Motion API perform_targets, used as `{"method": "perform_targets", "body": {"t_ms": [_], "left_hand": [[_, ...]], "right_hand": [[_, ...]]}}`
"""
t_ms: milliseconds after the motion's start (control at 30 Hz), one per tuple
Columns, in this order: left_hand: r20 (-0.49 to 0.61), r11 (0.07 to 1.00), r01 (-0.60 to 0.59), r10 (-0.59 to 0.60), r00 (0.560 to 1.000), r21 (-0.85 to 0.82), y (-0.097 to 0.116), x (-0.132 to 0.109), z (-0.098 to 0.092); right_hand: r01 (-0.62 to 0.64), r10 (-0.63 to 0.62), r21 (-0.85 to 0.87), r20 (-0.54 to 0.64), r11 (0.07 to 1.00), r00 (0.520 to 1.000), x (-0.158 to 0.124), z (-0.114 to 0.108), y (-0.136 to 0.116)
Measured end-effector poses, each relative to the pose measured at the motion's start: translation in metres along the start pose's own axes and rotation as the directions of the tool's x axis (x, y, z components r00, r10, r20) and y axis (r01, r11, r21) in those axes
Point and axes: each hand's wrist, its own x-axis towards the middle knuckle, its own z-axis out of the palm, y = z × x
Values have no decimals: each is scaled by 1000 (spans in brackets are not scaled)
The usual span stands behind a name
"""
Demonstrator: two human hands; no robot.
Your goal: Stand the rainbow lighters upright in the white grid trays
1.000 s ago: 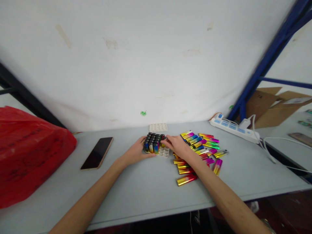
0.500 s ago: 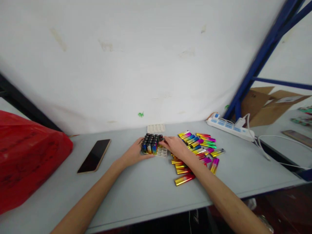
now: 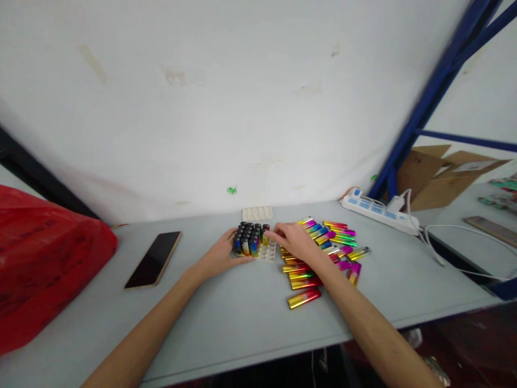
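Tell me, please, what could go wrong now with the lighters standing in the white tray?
The right hand hovers beside the upright lighters in the white tray; a sideways bump might topple them like dominoes. The left hand rests against the tray's near corner, so a push could slide it. The right forearm lies over the loose lighters; dragging it may sweep some toward the table edge.

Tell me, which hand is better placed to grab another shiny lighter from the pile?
Probably the right hand: it hovers over the loose lighters. The left hand rests against the tray of standing lighters, on the far side from them.
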Motion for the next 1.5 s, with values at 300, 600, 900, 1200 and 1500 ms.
{"method": "perform_targets", "body": {"t_ms": [300, 600, 900, 1200, 1500], "left_hand": [[10, 999, 27, -28, 1000, 47, -3, 1, 2], [17, 998, 25, -26, 1000, 53, -1, 2, 2], [47, 998, 37, -39, 998, 52, 1, 2, 0], [47, 999, 21, -22, 999, 35, -1, 0, 2], [38, 1000, 7, -7, 999, 23, -1, 0, 2]], "right_hand": [[-540, 508, -226, -185, 811, 841, -16, -7, 64], [-555, 539, -199, -135, 807, 832, -16, -12, 70], [-297, 340, 179, -313, 938, 887, -1, -7, 84], [12, 244, 582, -360, 813, 901, 5, 2, 73], [30, 186, 733, -212, 679, 960, 8, 12, 42]]}}
